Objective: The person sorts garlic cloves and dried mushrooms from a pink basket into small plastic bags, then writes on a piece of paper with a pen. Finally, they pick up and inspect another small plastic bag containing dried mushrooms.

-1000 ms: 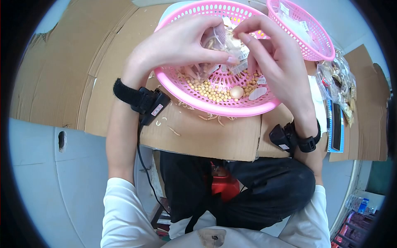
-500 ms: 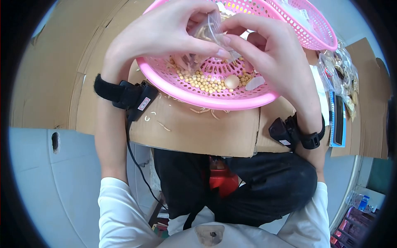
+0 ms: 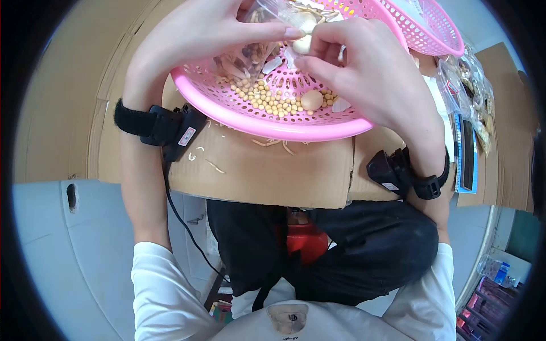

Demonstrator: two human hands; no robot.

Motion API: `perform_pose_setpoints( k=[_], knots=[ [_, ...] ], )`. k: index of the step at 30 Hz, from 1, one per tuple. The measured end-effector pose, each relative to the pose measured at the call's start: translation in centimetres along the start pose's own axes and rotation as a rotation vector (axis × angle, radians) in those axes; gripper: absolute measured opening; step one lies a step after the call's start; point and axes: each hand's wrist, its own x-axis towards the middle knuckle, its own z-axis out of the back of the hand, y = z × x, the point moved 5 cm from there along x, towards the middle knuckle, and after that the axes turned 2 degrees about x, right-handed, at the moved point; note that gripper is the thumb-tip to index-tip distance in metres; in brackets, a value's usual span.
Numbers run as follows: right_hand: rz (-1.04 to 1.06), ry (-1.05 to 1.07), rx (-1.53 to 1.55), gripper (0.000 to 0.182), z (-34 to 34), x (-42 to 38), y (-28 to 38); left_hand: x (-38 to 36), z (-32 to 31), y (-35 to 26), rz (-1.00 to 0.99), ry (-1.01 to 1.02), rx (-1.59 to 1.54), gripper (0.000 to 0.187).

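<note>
My left hand (image 3: 227,35) grips a clear plastic bag (image 3: 250,57) with dried brownish pieces in it, over the pink perforated basket (image 3: 267,129). Its thumb points right across the bag. Beside the bag's mouth, my right hand (image 3: 367,71) has its fingers curled in, and what they hold is hidden. A pale round piece (image 3: 302,45) lies between the left thumb and the right fingers. Below the hands, yellow soybeans (image 3: 276,106) lie in the basket with a round beige piece (image 3: 311,100) and a white flake (image 3: 340,104).
A second pink basket (image 3: 441,35) stands at the back right. Filled plastic bags (image 3: 469,85) and a blue-edged packet with a black strip (image 3: 466,150) lie on the right. Thin pale shreds (image 3: 215,166) are scattered on the cardboard (image 3: 267,182).
My hands have drawn apart slightly, the left one moving left with the bag. The right fingers have curled in. More dried pieces and the pale round piece now show. The whole view has shifted a little.
</note>
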Motion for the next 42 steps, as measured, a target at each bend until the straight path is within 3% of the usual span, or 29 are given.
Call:
perform_pose_setpoints(
  k=[4, 6, 7, 9, 12, 16, 21, 24, 27, 31, 36, 42],
  knots=[
    [-0.116, 0.013, -0.256, 0.033, 0.3, 0.2, 0.3, -0.4, 0.8, -1.8, -0.008, -0.003, 0.048, 0.053],
    [-0.185, 0.070, -0.260, 0.033, 0.1, -0.1, 0.1, -0.2, 0.6, -1.0, 0.191, 0.056, 0.252, 0.054],
    [-0.187, 0.070, -0.261, 0.033, 0.1, -0.2, -0.1, -0.2, 0.6, -0.9, 0.190, 0.057, 0.251, 0.054],
    [-0.176, 0.224, -0.193, 0.029, -0.7, -0.4, -1.0, -0.3, 0.6, -1.4, 0.045, 0.041, 0.144, 0.055],
    [-0.057, 0.323, -0.088, 0.025, -1.3, 0.1, -0.8, 0.1, 0.5, -2.4, -0.006, 0.008, 0.191, 0.055],
    [0.004, 0.329, -0.085, 0.022, -1.2, 0.0, -0.6, -0.2, 0.8, -1.3, 0.045, 0.063, 0.115, 0.053],
    [-0.054, 0.471, -0.031, 0.019, -1.6, 0.0, -0.4, -0.4, 0.6, -1.7, -0.040, 0.019, 0.106, 0.051],
    [-0.016, 0.465, 0.002, 0.020, -1.7, 0.0, -0.4, -0.3, 0.9, -2.1, 0.079, 0.080, 0.257, 0.053],
    [0.022, 0.385, 0.061, 0.024, -1.6, -0.2, -0.4, -0.1, 0.6, -1.2, 0.000, 0.022, 0.214, 0.051],
    [0.011, 0.354, 0.234, 0.023, -1.4, 0.0, 0.0, -0.1, 0.7, -1.2, 0.035, 0.045, 0.271, 0.048],
    [0.093, 0.505, 0.243, 0.022, -2.0, -0.1, -0.7, -0.3, 0.5, -1.7, 0.072, 0.035, 0.268, 0.045],
    [0.029, 0.535, 0.195, 0.033, -1.5, 0.2, 0.0, -0.2, 0.6, -1.7, 0.035, 0.039, 0.377, 0.045]
  ],
)
